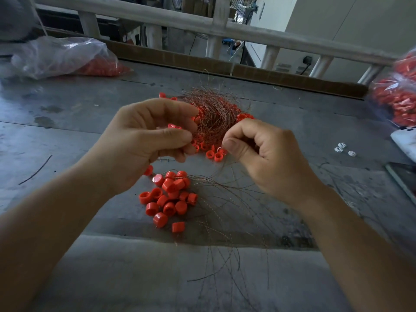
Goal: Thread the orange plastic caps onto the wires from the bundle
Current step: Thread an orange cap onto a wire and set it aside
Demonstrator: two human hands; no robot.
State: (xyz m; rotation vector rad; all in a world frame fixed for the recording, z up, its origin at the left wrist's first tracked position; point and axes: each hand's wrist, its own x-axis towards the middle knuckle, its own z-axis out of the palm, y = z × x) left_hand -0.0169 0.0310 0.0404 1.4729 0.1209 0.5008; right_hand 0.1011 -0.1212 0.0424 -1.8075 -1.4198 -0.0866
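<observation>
Counter [67, 109]: grey, flat, scuffed and stained; carries all below.

Plastic bags, two, clear and crinkled, holding orange caps: left bag [60, 57] at the far left, right bag [396, 97] at the right edge.

Wire bundle [213, 111]: fine copper-coloured strands in a loose round tangle, just beyond both my grips, lying over scattered caps [211, 154].

Left grip [144, 140]: fingers curled, grasping one orange cap [174, 126] in its hollow, touching the bundle's left side.

Right grip [265, 158]: thumb pressed to forefinger at the bundle's near edge; whether a strand lies between, I cannot tell.

Cap pile [168, 197]: small glossy cylinders, below my left grip, thin wires trailing from them towards me.

White clips [342, 149]: tiny, well to the right.
</observation>
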